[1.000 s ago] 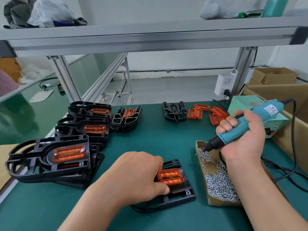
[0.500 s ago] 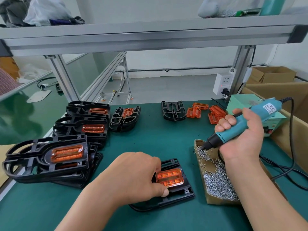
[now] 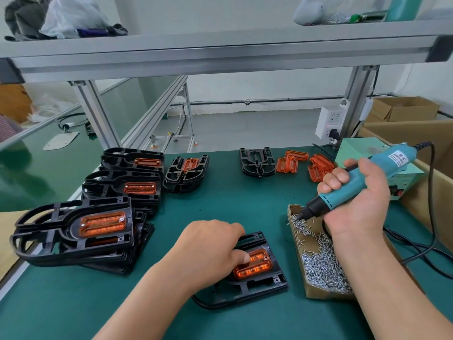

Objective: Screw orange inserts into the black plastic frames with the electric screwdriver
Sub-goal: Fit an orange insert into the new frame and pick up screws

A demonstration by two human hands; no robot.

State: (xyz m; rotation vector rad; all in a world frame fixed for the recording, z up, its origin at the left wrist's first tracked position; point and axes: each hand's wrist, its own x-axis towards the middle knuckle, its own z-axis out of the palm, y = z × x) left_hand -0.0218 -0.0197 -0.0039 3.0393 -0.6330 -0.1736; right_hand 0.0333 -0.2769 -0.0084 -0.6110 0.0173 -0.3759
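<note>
2 hands, L hand (image 3: pixel 208 249) pinching orange insert (image 3: pixel 259 266) in frame (image 3: pixel 259 288), R hand (image 3: pixel 360 207) gripping screwdriver (image 3: pixel 392 163).

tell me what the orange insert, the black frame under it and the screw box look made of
Orange insert: probably translucent plastic, glossy; inner ribs show through it.
Black frame: likely moulded plastic, dull satin sheen, with thin ribs and webs.
Screw box: seemingly brown cardboard, matte, with bent, rough-edged walls.
</note>
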